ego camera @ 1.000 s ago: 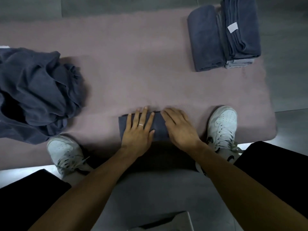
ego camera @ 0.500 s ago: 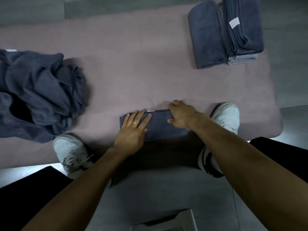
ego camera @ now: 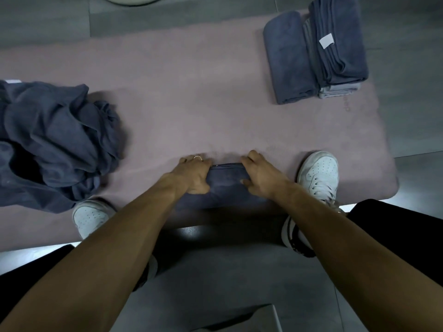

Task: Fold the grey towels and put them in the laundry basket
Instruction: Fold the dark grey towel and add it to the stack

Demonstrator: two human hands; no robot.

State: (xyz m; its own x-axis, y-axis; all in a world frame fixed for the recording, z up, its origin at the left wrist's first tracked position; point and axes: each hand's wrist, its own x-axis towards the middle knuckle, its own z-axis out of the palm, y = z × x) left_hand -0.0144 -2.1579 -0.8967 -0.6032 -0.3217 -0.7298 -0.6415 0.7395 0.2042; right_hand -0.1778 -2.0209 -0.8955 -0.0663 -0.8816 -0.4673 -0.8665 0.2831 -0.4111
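A folded grey towel [ego camera: 226, 182] is gripped at both ends near the front edge of a pink mat [ego camera: 191, 92] spread on the grey floor [ego camera: 412, 56]. The left hand [ego camera: 194, 173] is curled over the towel's left end, fingers hooked over the far edge and thumb pressed on top; a ring is seen on one finger. The right hand [ego camera: 260, 174] is curled round the right end in the same way. The towel's far edge is seen as a straight line between the two hands.

A heap of unfolded towels [ego camera: 55, 142] is piled at the mat's left edge, well apart from the hands. A stack of folded towels [ego camera: 316, 53] is set at the far right corner, a white tag showing on top. Between heap, stack and hands, a broad stretch of bare mat is left open.

A white shoe [ego camera: 320, 174] is planted on the mat just beside the right hand, and another white shoe [ego camera: 92, 215] is placed at the front edge, left of the left forearm.
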